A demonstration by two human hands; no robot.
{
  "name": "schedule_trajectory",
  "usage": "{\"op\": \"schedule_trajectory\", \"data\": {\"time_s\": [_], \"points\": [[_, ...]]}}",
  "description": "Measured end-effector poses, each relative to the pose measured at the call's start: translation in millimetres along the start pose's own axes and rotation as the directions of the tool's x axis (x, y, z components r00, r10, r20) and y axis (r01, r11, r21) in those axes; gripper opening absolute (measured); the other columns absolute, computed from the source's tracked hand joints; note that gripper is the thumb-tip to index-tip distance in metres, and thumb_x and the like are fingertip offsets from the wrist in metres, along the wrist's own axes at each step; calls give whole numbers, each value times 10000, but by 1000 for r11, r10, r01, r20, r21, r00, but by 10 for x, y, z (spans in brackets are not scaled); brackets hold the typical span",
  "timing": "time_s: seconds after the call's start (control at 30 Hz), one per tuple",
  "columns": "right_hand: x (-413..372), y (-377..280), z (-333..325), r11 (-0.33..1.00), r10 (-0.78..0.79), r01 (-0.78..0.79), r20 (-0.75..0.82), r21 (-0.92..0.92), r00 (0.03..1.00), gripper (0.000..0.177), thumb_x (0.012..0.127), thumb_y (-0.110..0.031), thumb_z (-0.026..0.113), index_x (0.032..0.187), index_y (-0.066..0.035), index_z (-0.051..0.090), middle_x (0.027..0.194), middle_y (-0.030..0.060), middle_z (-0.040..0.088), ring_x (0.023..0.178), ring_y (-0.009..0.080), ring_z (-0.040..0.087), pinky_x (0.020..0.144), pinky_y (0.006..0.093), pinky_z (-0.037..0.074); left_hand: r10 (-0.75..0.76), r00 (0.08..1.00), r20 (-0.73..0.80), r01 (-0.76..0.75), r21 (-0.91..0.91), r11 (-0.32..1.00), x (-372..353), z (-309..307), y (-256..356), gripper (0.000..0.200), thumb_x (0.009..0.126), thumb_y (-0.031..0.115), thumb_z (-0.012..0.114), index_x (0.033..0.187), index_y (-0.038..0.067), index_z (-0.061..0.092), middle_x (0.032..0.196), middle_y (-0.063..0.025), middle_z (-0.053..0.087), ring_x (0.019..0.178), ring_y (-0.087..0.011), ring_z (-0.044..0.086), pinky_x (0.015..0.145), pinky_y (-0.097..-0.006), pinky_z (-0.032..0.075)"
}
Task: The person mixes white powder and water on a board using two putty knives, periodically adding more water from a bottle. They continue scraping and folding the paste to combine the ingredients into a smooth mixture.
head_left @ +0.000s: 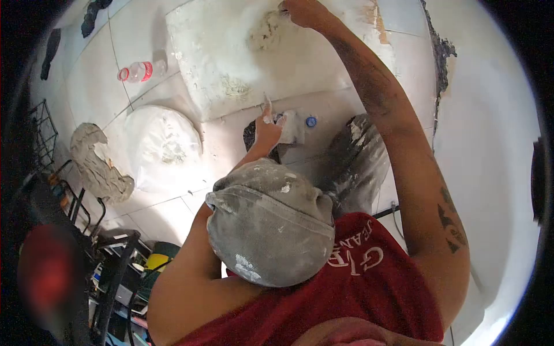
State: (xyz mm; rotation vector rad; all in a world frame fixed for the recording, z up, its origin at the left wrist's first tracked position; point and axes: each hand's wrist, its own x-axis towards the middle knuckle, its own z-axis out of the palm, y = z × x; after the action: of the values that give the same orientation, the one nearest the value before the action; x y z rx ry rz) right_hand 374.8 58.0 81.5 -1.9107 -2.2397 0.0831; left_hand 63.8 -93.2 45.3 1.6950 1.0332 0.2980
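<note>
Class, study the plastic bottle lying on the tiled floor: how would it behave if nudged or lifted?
The plastic bottle lies on its side on smooth floor tiles, so a nudge would probably roll it. It looks clear and mostly empty, so likely light and easily squashed in a firm grip.

- One fisheye view sits just above the dusty grey cloth cap (268, 225) and faces steeply down.
- The cap is close; the right hand (303, 11) has its fingers far off, at the top edge.

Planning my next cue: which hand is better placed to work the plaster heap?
Likely right. The right hand is at the plaster heap on the white board; the left hand holds a small tool, apart from it.
</note>
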Motion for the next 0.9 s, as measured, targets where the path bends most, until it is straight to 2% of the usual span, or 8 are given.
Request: {"op": "schedule_trajectory", "data": {"time_s": [0.17, 0.23, 0.4, 0.5, 0.57, 0.7, 0.77, 0.9], "points": [[-80, -299, 58, 974, 219, -194, 271, -116, 937, 148, 717, -75, 513, 797, -33, 631, 872, 151, 614, 840, 311, 593, 743, 419, 476, 340, 924, 177, -379, 548, 746, -84, 153, -589, 697, 764, 186, 667, 1310, -50, 304, 955, -222, 613, 691, -224, 596, 695, -311, 470], [-163, -453, -5, 973, 227, -202, 321, -110, 919, 141, 715, -78, 519, 793, -33, 628, 867, 153, 617, 838, 313, 593, 738, 419, 476, 475, 874, 98, -451, 525, 721, -59, 203, -696, 724, 769, 172, 663, 1342, -21, 266, 1036, -248, 588, 651, -186, 577, 677, -300, 470], [-186, -216, 1, 993, 62, -79, 175, 88, 983, 133, 728, -136, 548, 766, -40, 633, 849, 164, 621, 836, 328, 586, 718, 434, 472, 204, 978, 39, -208, 139, 968, -13, 116, -343, 831, 764, 97, 642, 1404, 46, 116, 1220, -284, 472, 910, -265, 589, 814, -349, 444], [-57, -215, -291, 988, 153, -139, 355, -65, 922, 144, 733, -159, 549, 776, -51, 634, 856, 151, 620, 852, 321, 579, 723, 427, 471, 67, 998, -6, -67, -50, 996, 18, 140, -251, 867, 756, 74, 639, 1411, 63, 72, 1260, -291, 431, 1103, -277, 508, 904, -320, 394], [-5, -140, -321, 989, 145, -129, 266, -79, 953, 151, 741, -177, 556, 775, -50, 630, 854, 145, 618, 854, 318, 578, 715, 427, 472, -31, 999, 45, 33, -45, 998, 2, 29, -67, 870, 753, 68, 639, 1410, 63, 69, 1259, -294, 429, 1170, -255, 452, 937, -285, 360], [115, 50, -51, 999, -44, 42, 64, 24, 997, 162, 734, -182, 563, 795, -45, 626, 858, 134, 617, 855, 308, 582, 714, 423, 475, -87, 992, 90, 93, -57, 994, 4, -5, 4, 856, 754, 71, 641, 1411, 66, 92, 1256, -289, 436, 1118, -224, 483, 906, -286, 376], [116, -63, 141, 998, -45, 47, 59, -29, 997, 163, 718, -172, 558, 805, -51, 626, 860, 126, 618, 856, 300, 583, 722, 422, 476, 56, 998, -1, -56, -77, 995, 19, 87, -177, 852, 753, 72, 642, 1412, 70, 102, 1223, -275, 477, 1021, -211, 534, 854, -298, 416], [3, -400, 220, 994, 107, -106, 95, -14, 990, 204, 700, -142, 529, 859, -74, 636, 886, 110, 625, 864, 288, 588, 735, 413, 482, -101, 989, 109, 112, -95, 989, -36, 53, -94, 768, 761, 83, 639, 1395, 66, 206, 1240, -247, 471, 946, -210, 530, 789, -322, 432]]}}
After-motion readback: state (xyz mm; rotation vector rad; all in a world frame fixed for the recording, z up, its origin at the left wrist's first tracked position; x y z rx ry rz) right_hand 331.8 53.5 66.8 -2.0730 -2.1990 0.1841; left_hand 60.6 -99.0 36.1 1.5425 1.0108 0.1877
